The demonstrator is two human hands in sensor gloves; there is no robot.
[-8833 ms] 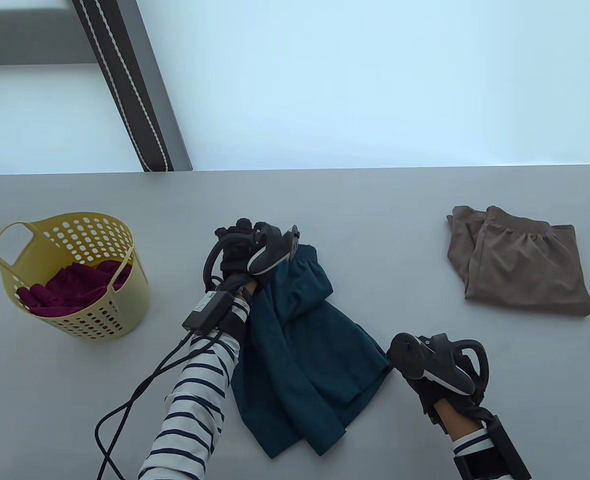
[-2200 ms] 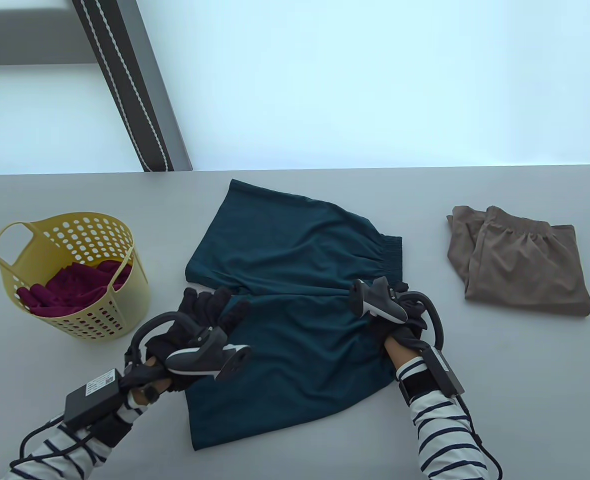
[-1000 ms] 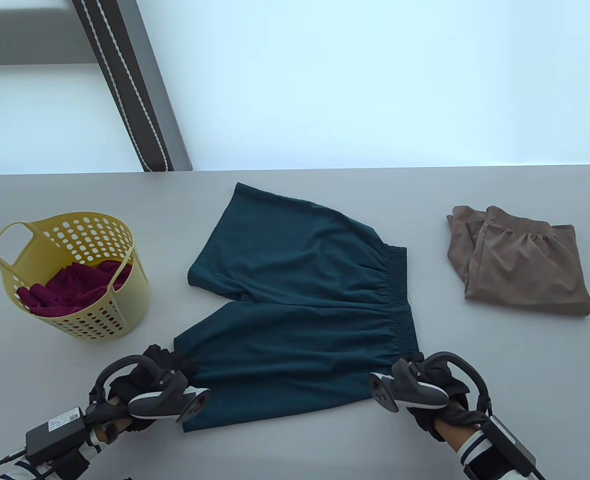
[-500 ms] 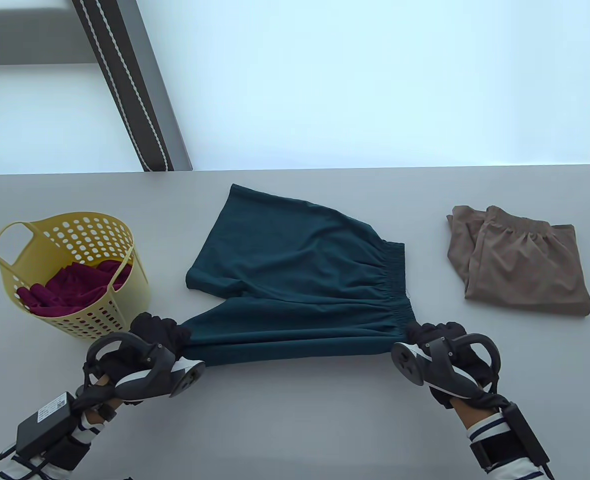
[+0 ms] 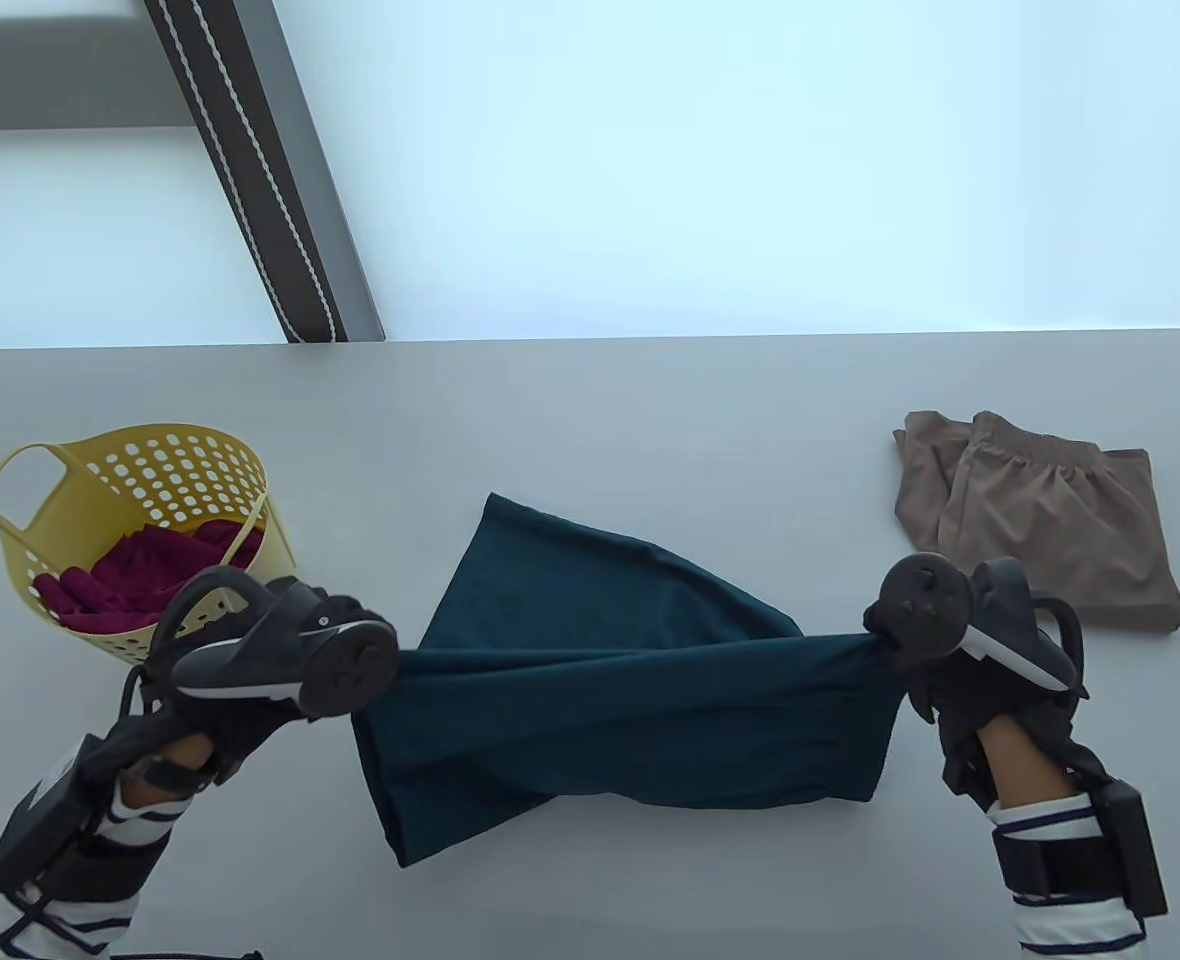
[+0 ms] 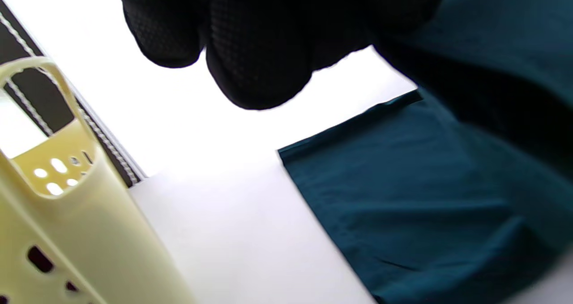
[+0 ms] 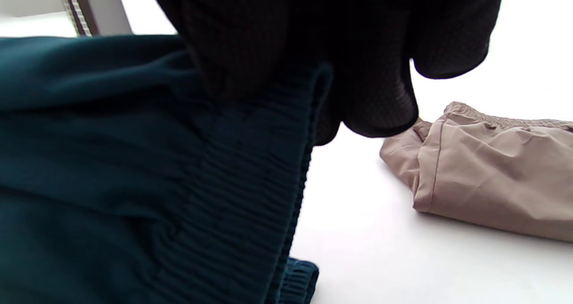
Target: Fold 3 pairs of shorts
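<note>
One pair, the tan shorts (image 5: 1040, 530), lies folded; your left hand (image 5: 250, 650) and right hand (image 5: 960, 650) pinch the teal shorts (image 5: 630, 700) mid-fold; maroon shorts (image 5: 140, 580) wait in the basket (image 5: 30, 470).

The counter (image 5: 650, 420) is a plain light grey surface with a straight far edge. On its left part stands a yellow basket (image 5: 40, 540) with many small holes and a loop handle; dark red cloth (image 5: 140, 580) lies inside it. On the right part lies a folded pair of brown shorts (image 5: 1040, 530), flat on the counter. In the middle, the lower part of the teal shorts (image 5: 590, 720) touches the counter, while their upper edge is lifted off it.
</note>
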